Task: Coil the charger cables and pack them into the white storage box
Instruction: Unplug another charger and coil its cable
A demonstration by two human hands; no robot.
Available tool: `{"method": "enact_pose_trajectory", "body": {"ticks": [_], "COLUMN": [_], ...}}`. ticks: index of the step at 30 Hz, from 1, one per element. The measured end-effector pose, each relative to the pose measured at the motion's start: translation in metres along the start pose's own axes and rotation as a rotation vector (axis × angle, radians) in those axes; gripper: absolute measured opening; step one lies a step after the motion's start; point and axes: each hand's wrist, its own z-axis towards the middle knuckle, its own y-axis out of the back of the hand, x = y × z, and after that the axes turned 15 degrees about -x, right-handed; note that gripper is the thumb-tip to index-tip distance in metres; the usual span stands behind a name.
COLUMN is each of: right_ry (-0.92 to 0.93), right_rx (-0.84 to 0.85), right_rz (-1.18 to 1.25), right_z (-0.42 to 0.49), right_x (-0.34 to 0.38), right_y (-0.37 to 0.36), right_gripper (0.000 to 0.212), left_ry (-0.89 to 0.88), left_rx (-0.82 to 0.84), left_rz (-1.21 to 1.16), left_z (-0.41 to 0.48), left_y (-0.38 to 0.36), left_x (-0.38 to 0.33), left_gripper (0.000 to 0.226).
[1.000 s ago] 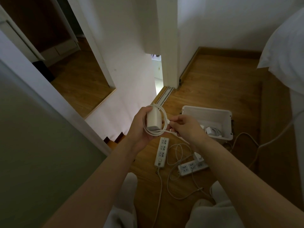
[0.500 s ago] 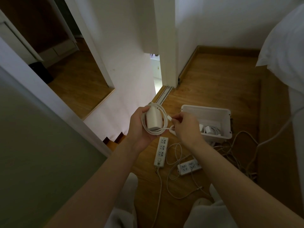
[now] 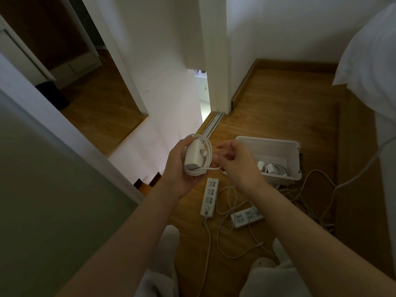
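Note:
My left hand grips a white charger brick with its white cable looped around it. Just right of it, my right hand pinches the free end of that cable by the coil's lower right. Behind my right hand, on the wooden floor, stands the white storage box, holding other white chargers with coiled cables. A loose white cable lies on the floor below my hands.
Two white power strips lie on the floor with cords trailing toward me. More tangled cords lie right of the box. White bedding hangs at the right; a wall corner and a sliding-door track stand ahead.
The cable has gained more turns around the charger brick. My right hand has drawn the cable's end in to the coil's lower right. The view has shifted slightly.

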Motion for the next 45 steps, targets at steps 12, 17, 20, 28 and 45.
{"method": "enact_pose_trajectory", "body": {"ticks": [12,17,20,28,45], "right_ry": [0.371,0.319,0.267,0.193,0.101], "right_rx": [-0.022,0.024,0.063,0.077,-0.163], "right_rz": [-0.077,-0.250,-0.261,-0.144,0.094], "right_z": [-0.025,-0.021,-0.018,-0.014,-0.019], "right_x": [0.015,0.008,0.007,0.005,0.008], "right_y": [-0.008,-0.009,-0.006,0.002,-0.016], "right_gripper": [0.020,0.023,0.024,0.009,0.009], "left_ry": [-0.246,-0.291,-0.249,-0.168,-0.059], "left_rx": [-0.073,-0.138,-0.126,0.106,-0.258], "left_rz": [0.114,0.238,0.286,0.401,-0.038], "left_z": [0.006,0.007,0.003,-0.004,0.000], "left_y": [-0.002,0.000,0.002,0.003,-0.016], "left_x": [0.015,0.016,0.012,-0.001,-0.001], "left_gripper": [0.033,0.033,0.030,0.059,0.023]}}
